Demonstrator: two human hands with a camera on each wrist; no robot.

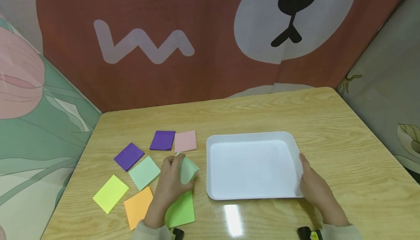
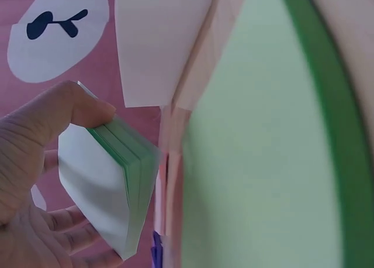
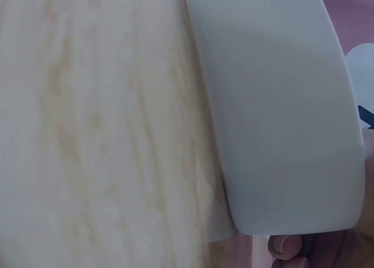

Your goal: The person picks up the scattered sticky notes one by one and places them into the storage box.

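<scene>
left hand (image 1: 170, 185) hides bright green pad (image 1: 182, 209), right hand (image 1: 313, 187) mostly unseen

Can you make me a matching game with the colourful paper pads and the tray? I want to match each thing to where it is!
Things:
1. white tray
2. pale green pad
3. pink pad
4. yellow pad

Places:
A. farthest left on the table
B. pinched in the left hand, lifted off the table
C. lying beside a purple pad, at the far end of the group
D. right hand resting on its right edge

Pairs: 1-D, 2-B, 3-C, 4-A
</scene>
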